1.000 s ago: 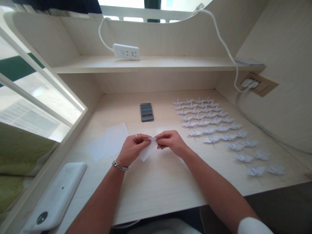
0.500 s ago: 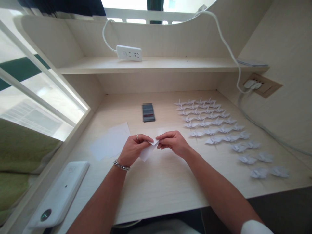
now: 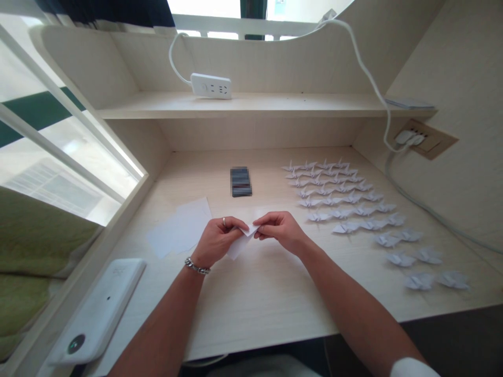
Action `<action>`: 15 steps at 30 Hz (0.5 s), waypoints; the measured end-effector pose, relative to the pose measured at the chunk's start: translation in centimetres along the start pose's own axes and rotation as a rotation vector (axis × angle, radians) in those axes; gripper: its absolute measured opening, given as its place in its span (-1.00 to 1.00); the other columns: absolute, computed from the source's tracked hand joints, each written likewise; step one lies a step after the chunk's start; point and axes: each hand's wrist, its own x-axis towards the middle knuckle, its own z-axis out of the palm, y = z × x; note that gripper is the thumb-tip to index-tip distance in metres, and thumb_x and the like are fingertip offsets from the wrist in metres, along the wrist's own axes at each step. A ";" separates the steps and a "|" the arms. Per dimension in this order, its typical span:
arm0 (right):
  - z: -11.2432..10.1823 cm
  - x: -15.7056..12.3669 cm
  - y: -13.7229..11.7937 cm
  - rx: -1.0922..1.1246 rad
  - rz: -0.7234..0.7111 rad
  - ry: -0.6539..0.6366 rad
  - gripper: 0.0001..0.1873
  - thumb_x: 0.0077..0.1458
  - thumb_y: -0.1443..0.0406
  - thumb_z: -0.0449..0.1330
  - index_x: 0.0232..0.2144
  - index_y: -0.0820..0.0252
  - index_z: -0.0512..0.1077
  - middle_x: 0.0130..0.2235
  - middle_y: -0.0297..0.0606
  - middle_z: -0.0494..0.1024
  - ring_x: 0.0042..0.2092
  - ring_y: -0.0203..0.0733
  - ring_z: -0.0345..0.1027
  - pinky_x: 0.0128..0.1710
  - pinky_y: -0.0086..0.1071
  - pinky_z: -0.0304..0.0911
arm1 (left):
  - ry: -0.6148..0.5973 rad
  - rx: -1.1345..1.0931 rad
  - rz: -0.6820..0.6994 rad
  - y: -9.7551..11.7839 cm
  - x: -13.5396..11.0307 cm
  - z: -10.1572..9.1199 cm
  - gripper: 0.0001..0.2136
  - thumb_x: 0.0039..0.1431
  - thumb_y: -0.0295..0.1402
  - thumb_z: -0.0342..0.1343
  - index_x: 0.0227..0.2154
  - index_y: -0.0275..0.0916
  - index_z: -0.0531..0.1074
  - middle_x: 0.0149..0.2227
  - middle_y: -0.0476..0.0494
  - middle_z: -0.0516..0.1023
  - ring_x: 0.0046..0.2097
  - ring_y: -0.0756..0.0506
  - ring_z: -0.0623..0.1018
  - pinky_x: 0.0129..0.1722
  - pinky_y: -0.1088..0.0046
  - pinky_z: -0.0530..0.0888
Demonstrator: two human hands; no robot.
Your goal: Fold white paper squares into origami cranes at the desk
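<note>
Both of my hands meet over the middle of the pale wooden desk (image 3: 255, 309) and pinch one small folded piece of white paper (image 3: 239, 245). My left hand (image 3: 218, 240), with a ring and a metal bracelet, grips the paper's left side with closed fingers. My right hand (image 3: 280, 230) pinches the upper tip of the paper. To the left of my hands lie loose white paper sheets (image 3: 181, 228). To the right, several folded white paper cranes (image 3: 346, 201) stand in rows.
A dark phone (image 3: 240, 181) lies behind my hands. A white device (image 3: 100, 311) rests at the desk's left front. A white power strip (image 3: 211, 86) sits on the shelf, its cable running to a wall socket (image 3: 426, 139) at the right. More cranes (image 3: 420, 262) reach the right front edge.
My hands have stayed together on the paper, with the fingertips shifting slightly along its top fold. The view has drifted a little to the left.
</note>
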 end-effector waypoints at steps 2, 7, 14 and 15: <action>0.0 0.0 0.0 0.012 0.006 0.002 -0.78 -0.15 0.31 0.35 -0.35 0.25 0.58 -0.48 -0.23 0.61 -0.40 -0.24 0.51 -0.32 -0.34 0.43 | -0.002 -0.009 0.003 0.0 0.0 0.0 -0.85 -0.03 -0.29 0.23 -0.49 -0.29 0.57 -0.46 -0.11 0.59 -0.45 -0.02 0.49 -0.50 0.54 0.36; 0.1 -0.1 -0.2 0.076 0.032 0.007 -0.78 -0.18 0.31 0.37 -0.37 0.26 0.58 -0.48 -0.22 0.61 -0.41 -0.24 0.51 -0.32 -0.34 0.43 | -0.003 -0.009 0.021 0.0 0.0 -0.1 -0.86 -0.03 -0.31 0.22 -0.49 -0.29 0.57 -0.46 -0.11 0.59 -0.45 -0.01 0.48 -0.50 0.55 0.35; 0.1 -0.1 -0.5 0.105 0.100 -0.024 -0.76 -0.13 0.31 0.32 -0.33 0.29 0.58 -0.46 -0.18 0.62 -0.38 -0.21 0.52 -0.29 -0.33 0.42 | -0.016 0.072 0.049 -0.1 -0.1 -0.3 -0.87 0.01 -0.32 0.19 -0.47 -0.28 0.57 -0.46 -0.10 0.59 -0.46 0.00 0.47 -0.52 0.56 0.34; 0.1 -0.1 -0.6 0.100 0.110 -0.019 -0.77 -0.13 0.30 0.31 -0.34 0.29 0.58 -0.47 -0.18 0.61 -0.38 -0.21 0.52 -0.29 -0.33 0.42 | -0.025 0.082 0.049 -0.1 -0.1 -0.3 -0.87 0.01 -0.33 0.19 -0.47 -0.28 0.57 -0.46 -0.10 0.59 -0.46 0.00 0.47 -0.53 0.57 0.34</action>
